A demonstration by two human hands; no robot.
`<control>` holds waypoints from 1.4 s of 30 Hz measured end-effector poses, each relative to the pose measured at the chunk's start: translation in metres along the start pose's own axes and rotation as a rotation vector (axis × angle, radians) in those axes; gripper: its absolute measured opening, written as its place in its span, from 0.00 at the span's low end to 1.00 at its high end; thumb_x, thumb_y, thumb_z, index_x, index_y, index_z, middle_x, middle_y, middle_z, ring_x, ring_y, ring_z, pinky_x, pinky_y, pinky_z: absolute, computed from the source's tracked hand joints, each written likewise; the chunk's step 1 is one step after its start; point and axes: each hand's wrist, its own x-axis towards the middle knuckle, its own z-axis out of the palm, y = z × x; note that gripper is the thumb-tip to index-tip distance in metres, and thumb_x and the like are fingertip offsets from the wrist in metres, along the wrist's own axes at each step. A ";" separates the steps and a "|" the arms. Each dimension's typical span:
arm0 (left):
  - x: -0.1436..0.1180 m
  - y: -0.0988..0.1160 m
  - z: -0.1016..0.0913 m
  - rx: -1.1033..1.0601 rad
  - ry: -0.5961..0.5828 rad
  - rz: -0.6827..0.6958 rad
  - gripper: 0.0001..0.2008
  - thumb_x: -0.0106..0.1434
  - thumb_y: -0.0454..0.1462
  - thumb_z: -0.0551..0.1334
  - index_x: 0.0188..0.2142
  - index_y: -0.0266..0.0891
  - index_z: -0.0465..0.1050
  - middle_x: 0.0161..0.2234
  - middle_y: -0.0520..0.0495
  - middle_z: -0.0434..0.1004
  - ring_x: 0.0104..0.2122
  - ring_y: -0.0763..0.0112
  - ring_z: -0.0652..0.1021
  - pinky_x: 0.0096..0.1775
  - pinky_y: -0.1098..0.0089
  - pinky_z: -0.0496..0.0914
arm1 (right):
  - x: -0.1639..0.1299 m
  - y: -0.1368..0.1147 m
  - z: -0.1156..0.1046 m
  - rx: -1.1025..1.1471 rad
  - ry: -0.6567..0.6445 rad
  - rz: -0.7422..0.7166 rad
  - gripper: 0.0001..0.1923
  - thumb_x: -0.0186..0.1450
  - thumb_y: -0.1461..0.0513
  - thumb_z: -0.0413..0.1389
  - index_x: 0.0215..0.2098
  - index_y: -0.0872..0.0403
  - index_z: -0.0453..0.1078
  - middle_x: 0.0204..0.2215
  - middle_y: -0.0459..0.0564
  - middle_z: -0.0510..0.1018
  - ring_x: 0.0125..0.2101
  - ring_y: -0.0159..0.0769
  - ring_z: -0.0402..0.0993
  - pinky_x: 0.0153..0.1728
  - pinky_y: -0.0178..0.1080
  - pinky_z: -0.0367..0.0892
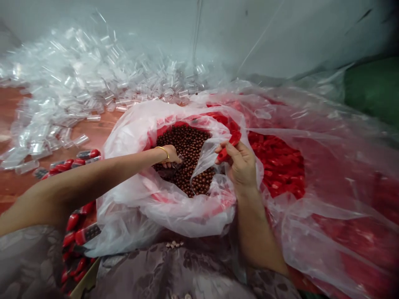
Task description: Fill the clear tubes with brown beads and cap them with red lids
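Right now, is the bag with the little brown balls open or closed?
Open. The plastic bag has its mouth spread wide, the brown balls show inside, and the left hand reaches into them.

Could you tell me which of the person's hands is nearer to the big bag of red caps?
The right. The right hand, pinching a red cap, is right beside the bag of red caps. The left hand reaches into the brown balls, farther away.

Dark brown beads (190, 153), red caps (277, 162), clear tubes (77, 87), gold bangle (164, 153), mauve floral garment (174, 270).
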 end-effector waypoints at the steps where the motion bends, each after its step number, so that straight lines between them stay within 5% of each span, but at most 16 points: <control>1: 0.006 0.002 0.002 -0.051 0.005 0.002 0.12 0.57 0.41 0.61 0.30 0.30 0.74 0.15 0.50 0.69 0.15 0.73 0.71 0.26 0.70 0.71 | 0.000 0.000 -0.001 -0.001 0.006 -0.001 0.13 0.55 0.53 0.60 0.29 0.54 0.70 0.22 0.42 0.75 0.15 0.24 0.67 0.16 0.30 0.64; 7: 0.027 0.016 0.006 -0.371 0.060 0.164 0.06 0.56 0.36 0.63 0.31 0.34 0.71 0.18 0.53 0.70 0.17 0.79 0.70 0.24 0.76 0.68 | -0.003 -0.006 -0.001 -0.041 -0.003 0.024 0.14 0.56 0.51 0.58 0.29 0.52 0.69 0.21 0.42 0.75 0.14 0.24 0.66 0.17 0.31 0.65; 13: -0.007 0.004 -0.008 -0.985 -0.104 0.618 0.16 0.46 0.32 0.70 0.34 0.33 0.70 0.28 0.53 0.74 0.27 0.80 0.73 0.30 0.78 0.67 | -0.001 -0.003 -0.001 -0.046 -0.005 0.042 0.16 0.53 0.49 0.60 0.30 0.52 0.69 0.22 0.42 0.75 0.14 0.24 0.64 0.16 0.31 0.62; 18: -0.032 0.002 0.000 -1.128 -0.192 0.805 0.22 0.44 0.35 0.73 0.37 0.34 0.68 0.35 0.49 0.76 0.36 0.73 0.76 0.45 0.67 0.68 | 0.000 0.007 -0.004 -0.188 0.004 -0.086 0.15 0.56 0.49 0.59 0.30 0.52 0.72 0.24 0.43 0.73 0.21 0.27 0.66 0.20 0.32 0.62; 22: -0.034 0.000 0.005 -1.134 -0.111 0.845 0.23 0.43 0.36 0.74 0.37 0.33 0.68 0.34 0.50 0.75 0.35 0.74 0.75 0.43 0.68 0.69 | -0.002 0.009 -0.004 -0.370 0.039 -0.261 0.11 0.56 0.52 0.60 0.29 0.52 0.72 0.22 0.42 0.72 0.25 0.28 0.67 0.30 0.34 0.64; 25: -0.033 -0.004 0.002 -1.186 -0.030 0.824 0.23 0.43 0.38 0.74 0.37 0.32 0.69 0.34 0.49 0.75 0.34 0.74 0.75 0.41 0.69 0.70 | -0.005 0.006 -0.001 -0.285 0.053 -0.204 0.12 0.57 0.53 0.58 0.26 0.53 0.69 0.20 0.41 0.71 0.21 0.28 0.65 0.26 0.33 0.62; 29: -0.040 -0.007 -0.003 -1.161 -0.113 0.780 0.21 0.46 0.41 0.72 0.36 0.32 0.70 0.30 0.50 0.74 0.30 0.75 0.74 0.34 0.70 0.72 | -0.005 -0.007 0.007 -0.118 0.055 -0.081 0.08 0.54 0.57 0.58 0.25 0.52 0.66 0.19 0.39 0.69 0.18 0.25 0.64 0.21 0.31 0.60; 37: -0.049 -0.010 -0.010 -1.132 -0.312 0.786 0.17 0.47 0.41 0.69 0.32 0.33 0.70 0.26 0.50 0.72 0.25 0.77 0.73 0.28 0.74 0.70 | 0.011 -0.026 0.031 -0.046 -0.489 0.167 0.15 0.51 0.58 0.61 0.36 0.51 0.69 0.15 0.34 0.62 0.12 0.23 0.54 0.14 0.32 0.60; 42: -0.048 -0.011 -0.010 -1.085 -0.333 0.786 0.17 0.47 0.42 0.68 0.34 0.33 0.70 0.23 0.51 0.71 0.23 0.76 0.73 0.24 0.76 0.68 | 0.018 -0.022 0.037 -0.172 -0.541 0.061 0.16 0.49 0.58 0.66 0.35 0.53 0.71 0.17 0.36 0.64 0.15 0.22 0.58 0.17 0.30 0.59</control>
